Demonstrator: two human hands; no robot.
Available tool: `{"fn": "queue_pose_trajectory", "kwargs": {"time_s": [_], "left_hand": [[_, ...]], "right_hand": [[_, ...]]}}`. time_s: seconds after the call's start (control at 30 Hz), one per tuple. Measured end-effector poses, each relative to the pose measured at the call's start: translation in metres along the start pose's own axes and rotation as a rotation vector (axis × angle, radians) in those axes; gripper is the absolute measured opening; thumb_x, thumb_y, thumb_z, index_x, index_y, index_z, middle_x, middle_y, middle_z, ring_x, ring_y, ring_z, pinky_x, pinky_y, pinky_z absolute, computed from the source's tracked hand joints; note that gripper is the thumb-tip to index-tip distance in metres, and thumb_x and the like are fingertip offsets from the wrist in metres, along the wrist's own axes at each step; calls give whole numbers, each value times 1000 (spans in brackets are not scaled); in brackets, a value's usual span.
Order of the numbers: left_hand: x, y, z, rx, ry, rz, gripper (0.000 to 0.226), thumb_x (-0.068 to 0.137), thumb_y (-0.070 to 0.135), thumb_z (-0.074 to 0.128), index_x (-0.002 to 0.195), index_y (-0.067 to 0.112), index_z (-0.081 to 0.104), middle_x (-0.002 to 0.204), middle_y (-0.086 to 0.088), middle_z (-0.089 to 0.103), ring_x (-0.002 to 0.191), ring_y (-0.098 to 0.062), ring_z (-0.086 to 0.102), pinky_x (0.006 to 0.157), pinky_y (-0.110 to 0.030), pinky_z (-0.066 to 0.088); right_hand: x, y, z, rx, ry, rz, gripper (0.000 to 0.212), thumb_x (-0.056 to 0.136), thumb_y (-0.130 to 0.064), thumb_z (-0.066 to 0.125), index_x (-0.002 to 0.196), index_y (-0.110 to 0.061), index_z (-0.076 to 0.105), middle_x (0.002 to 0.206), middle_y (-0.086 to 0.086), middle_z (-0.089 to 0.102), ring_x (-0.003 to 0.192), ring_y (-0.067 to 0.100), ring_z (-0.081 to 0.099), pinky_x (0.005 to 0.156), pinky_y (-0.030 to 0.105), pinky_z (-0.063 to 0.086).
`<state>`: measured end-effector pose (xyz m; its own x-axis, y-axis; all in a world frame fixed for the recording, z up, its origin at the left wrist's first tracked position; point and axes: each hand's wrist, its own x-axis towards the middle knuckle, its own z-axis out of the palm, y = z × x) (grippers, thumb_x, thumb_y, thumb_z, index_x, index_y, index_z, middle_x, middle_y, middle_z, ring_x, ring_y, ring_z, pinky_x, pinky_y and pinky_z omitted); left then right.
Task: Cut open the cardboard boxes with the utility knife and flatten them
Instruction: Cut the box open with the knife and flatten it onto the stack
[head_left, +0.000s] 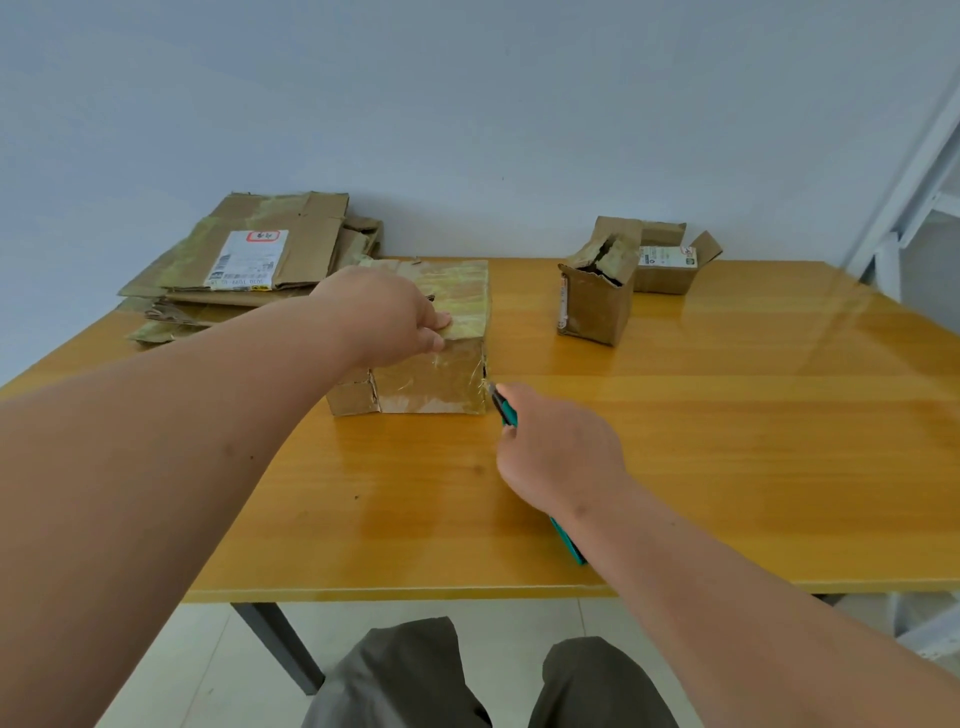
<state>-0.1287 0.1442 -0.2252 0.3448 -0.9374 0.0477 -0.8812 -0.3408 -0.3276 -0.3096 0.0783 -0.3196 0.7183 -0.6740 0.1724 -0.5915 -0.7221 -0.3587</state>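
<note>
A taped cardboard box (434, 382) stands in the middle of the yellow wooden table (727, 441). My left hand (387, 312) rests on its top near the front edge, fingers lying flat on the tape. My right hand (561, 452) grips a green utility knife (503, 406), its blade tip touching the box's front right corner edge. The knife's tail end pokes out below my wrist.
A pile of flattened cardboard (249, 265) lies at the table's back left. Two smaller boxes stand at the back right: a torn-open one (597, 301) and one with a label (667, 265). A white metal frame (914, 208) rises at the right. My knees show below the table's front edge.
</note>
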Motion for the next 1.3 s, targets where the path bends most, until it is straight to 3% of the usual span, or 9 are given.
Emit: {"fn": "queue_pose_trajectory", "kwargs": {"time_s": [0.17,0.37,0.73,0.8,0.87,0.93,1.07,1.17,1.3], "left_hand": [[2,-1,-1,-9,-12,1,44,97,56,39,137,42,51,130,6,60,117,-21,55,74,-30,36],[2,0,1,-1,1,-7,44,97,56,39,137,42,49,131,5,60,119,-21,54,75,-31,36],[1,2,-1,3,-5,-10,44,98,55,39,138,41,49,132,5,59,120,-21,54,75,-30,36],[0,2,-1,3,-3,-9,44,98,54,39,138,41,49,133,5,58,121,-21,53,75,-30,36],[0,2,-2,-1,-7,-11,43,98,54,39,138,42,48,135,6,57,123,-21,52,76,-30,36],[0,2,-2,-2,-10,-10,43,98,54,40,139,42,46,137,7,55,124,-21,51,76,-30,34],[1,2,-1,-2,-7,-8,43,98,54,40,139,43,46,136,7,57,122,-21,52,76,-30,35],[0,2,-2,-15,-15,-14,42,97,55,41,138,44,47,133,7,58,120,-20,54,76,-30,36],[0,1,-2,-35,-20,-19,42,97,56,41,136,44,49,128,7,61,115,-19,56,74,-29,36]], "right_hand": [[2,0,2,8,77,1,53,91,-21,44,142,-34,39,64,-17,41,58,4,43,48,27,29],[6,-2,7,-17,22,5,59,89,-17,45,146,-32,39,67,-19,37,59,3,40,50,26,27],[5,-1,7,62,63,-4,56,91,-20,44,146,-31,39,68,-19,35,59,2,37,50,25,29],[5,-1,7,63,48,0,57,91,-19,44,146,-31,39,73,-17,42,61,5,39,50,25,28],[7,-2,7,54,21,4,59,90,-19,43,147,-32,37,93,-10,60,69,9,43,51,25,27],[9,-2,9,30,8,0,60,90,-19,43,148,-32,36,111,-7,65,76,13,44,52,26,27],[9,-3,8,47,-28,20,56,90,-19,43,145,-30,39,107,-6,63,78,13,45,59,30,34],[6,-5,4,-5,-49,32,46,89,-19,43,133,-29,48,77,-14,47,66,9,44,58,30,34],[2,-15,0,-236,-147,-31,25,82,-17,43,98,-27,60,79,-7,58,68,14,48,67,35,32]]}}
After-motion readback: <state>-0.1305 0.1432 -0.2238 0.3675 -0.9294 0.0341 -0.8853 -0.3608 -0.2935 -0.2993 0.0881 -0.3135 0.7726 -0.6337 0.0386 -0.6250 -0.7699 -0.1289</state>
